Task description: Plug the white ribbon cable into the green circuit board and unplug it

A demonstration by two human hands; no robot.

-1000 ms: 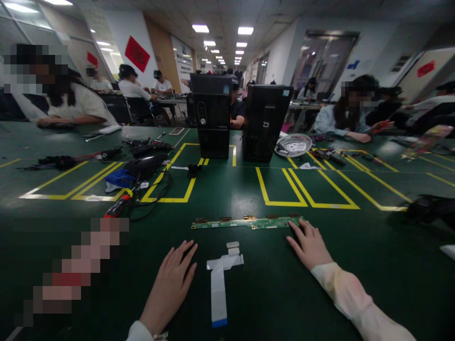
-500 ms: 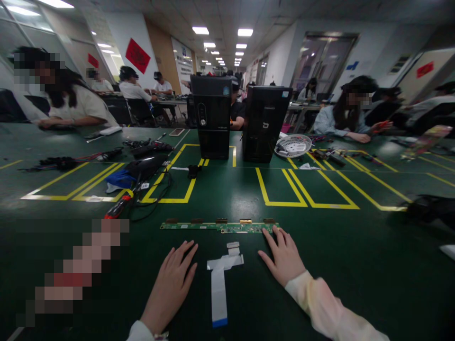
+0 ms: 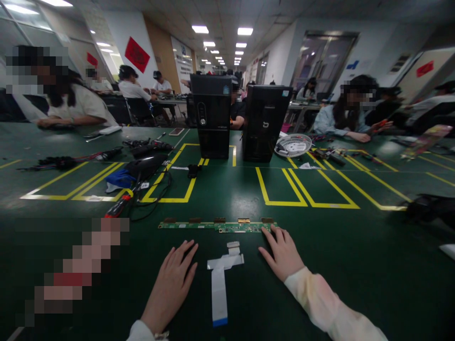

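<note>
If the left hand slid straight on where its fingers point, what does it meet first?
Probably the long green circuit board, left of its middle. Only bare table lies between it and the left hand; the white ribbon cable sits right of that line.

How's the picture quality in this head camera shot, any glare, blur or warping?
Head view: ceiling lights glare off the green table; the wide lens bends and smears the edges; the left hand, right hand and circuit board look sharp; mosaic hides the lower left.
</note>
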